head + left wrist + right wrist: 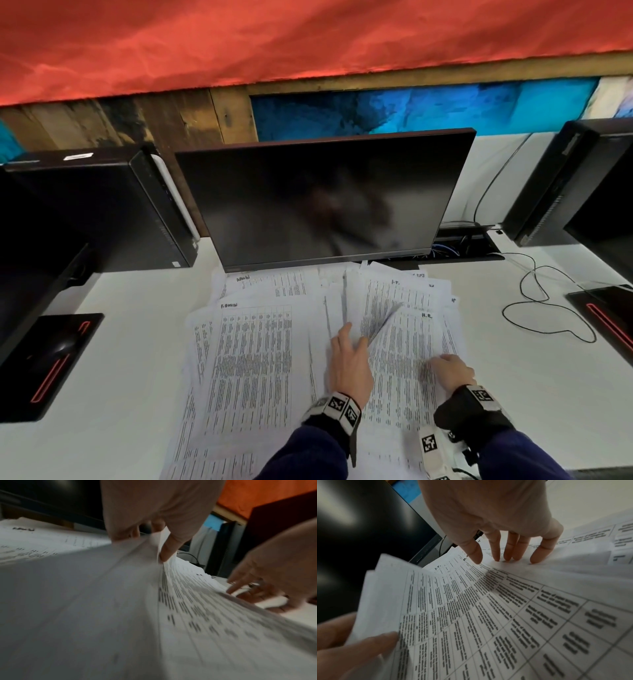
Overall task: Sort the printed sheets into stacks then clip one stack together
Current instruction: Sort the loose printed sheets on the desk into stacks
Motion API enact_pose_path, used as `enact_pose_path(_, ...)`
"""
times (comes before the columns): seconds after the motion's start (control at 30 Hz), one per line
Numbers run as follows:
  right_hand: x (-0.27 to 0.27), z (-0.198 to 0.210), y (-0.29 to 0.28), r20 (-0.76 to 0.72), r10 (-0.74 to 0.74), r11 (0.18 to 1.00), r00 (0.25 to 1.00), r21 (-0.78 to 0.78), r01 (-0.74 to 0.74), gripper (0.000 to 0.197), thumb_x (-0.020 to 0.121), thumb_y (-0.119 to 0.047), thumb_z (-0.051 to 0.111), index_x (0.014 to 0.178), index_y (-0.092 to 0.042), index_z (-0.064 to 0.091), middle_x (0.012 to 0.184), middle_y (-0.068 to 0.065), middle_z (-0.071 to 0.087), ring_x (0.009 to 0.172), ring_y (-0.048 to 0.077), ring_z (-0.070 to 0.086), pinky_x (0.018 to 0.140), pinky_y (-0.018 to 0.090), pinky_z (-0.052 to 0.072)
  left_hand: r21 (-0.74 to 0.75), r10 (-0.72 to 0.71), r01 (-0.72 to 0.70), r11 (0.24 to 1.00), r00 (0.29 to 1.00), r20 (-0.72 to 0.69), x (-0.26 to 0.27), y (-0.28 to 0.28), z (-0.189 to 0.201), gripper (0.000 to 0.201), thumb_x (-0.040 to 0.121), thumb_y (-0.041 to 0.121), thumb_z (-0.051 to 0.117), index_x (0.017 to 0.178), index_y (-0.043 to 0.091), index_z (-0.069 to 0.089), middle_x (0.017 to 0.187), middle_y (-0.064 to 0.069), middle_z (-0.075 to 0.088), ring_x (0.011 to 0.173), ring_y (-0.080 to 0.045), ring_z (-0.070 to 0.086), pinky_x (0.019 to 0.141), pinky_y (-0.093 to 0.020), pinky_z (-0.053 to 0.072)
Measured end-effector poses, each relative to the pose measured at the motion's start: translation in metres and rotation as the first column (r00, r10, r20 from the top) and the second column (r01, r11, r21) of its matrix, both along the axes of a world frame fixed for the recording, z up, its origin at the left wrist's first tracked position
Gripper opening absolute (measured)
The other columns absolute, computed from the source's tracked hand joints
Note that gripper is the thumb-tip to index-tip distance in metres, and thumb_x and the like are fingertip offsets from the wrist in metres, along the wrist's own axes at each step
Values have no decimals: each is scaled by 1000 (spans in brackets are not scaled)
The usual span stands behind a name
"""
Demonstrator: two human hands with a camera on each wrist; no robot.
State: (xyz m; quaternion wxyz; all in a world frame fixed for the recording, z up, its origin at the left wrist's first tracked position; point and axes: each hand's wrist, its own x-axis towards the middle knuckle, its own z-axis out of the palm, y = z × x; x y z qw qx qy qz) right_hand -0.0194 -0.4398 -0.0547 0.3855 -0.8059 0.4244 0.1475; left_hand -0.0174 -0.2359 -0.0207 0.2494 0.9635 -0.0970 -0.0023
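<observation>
Printed table sheets lie overlapping on the white desk (120, 394) in front of the monitor. My left hand (356, 337) pinches the edge of a few lifted sheets (376, 308), which curl up off the pile; the left wrist view shows thumb and fingers of this left hand (160, 557) on that raised edge (102, 588). To the right, my right hand (442, 359) rests its fingertips on a flat sheet marked "H.R." (411, 342). In the right wrist view the right hand (505, 558) touches the paper with straight fingers. A sheet headed "F.ADMIN" (253, 359) tops the left pile.
A dark monitor (325, 198) stands right behind the papers. Black computer towers flank it at left (102, 205) and right (565, 178). Dark mouse pads lie at far left (51, 363) and far right (603, 315). A loose cable (548, 308) loops on the desk at right.
</observation>
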Motion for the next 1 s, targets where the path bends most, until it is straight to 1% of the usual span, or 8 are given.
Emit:
enact_pose_path(0.23,-3,4,2,5,-18,1000,1000,8,18,52,89,-29,55,139,-15,45,141,22,38,128,38,36,109,39,27,-195,-110,104,975,994,-20,-8,2,-1,61,89,5,50,140,29,28,146,6,28,101,-12,57,78,-26,56)
enact_pose_path(0.33,-6,7,4,11,-20,1000,1000,20,20,52,89,-29,55,138,-16,45,140,22,39,127,38,37,109,40,27,-435,23,-131,891,969,-245,1,6,-7,89,86,9,57,147,40,0,132,11,49,94,-8,64,75,-26,57)
enact_pose_path(0.4,-6,10,6,16,-24,999,1000,23,23,53,90,-29,54,139,-15,45,140,22,39,127,39,38,110,41,28,-386,112,-259,885,924,-365,7,10,-8,79,85,14,58,148,32,13,120,3,59,88,-15,66,77,-32,58)
enact_pose_path(0.5,-6,14,9,15,-24,1000,1000,8,24,52,90,-27,53,140,-14,42,142,21,37,129,39,37,110,40,27,-145,200,-290,946,873,-444,13,16,-7,49,87,17,50,136,21,44,129,-8,44,117,-25,46,99,-28,42)
enact_pose_path(0.63,-7,15,12,-10,7,1000,1000,-1,-7,58,90,-31,53,144,-14,38,143,22,36,130,39,37,110,40,28,-202,186,-331,922,835,-518,21,19,-10,48,79,20,52,127,22,53,132,-8,36,108,-22,48,94,-28,45)
enact_pose_path(0.73,-8,19,14,-26,31,1000,999,3,-31,60,90,-35,53,144,-19,36,144,21,33,130,39,35,110,41,27,-252,115,-233,939,905,-410,19,16,-6,46,79,10,48,124,20,56,118,-6,55,94,-22,61,85,-33,55)
enact_pose_path(0.83,-8,20,17,-10,30,999,999,23,-30,58,90,-35,53,144,-21,37,144,20,32,130,39,34,111,42,26,-116,104,-128,985,976,-192,9,9,3,42,91,7,44,133,16,45,119,-2,56,107,-21,55,91,-30,48)
enact_pose_path(1.0,-8,19,19,28,-35,997,999,62,34,62,85,-36,61,141,-17,41,142,23,35,128,41,37,110,41,29,-163,-131,131,978,991,9,-11,8,20,31,91,-5,41,113,15,50,108,3,56,77,-9,53,69,-18,47)
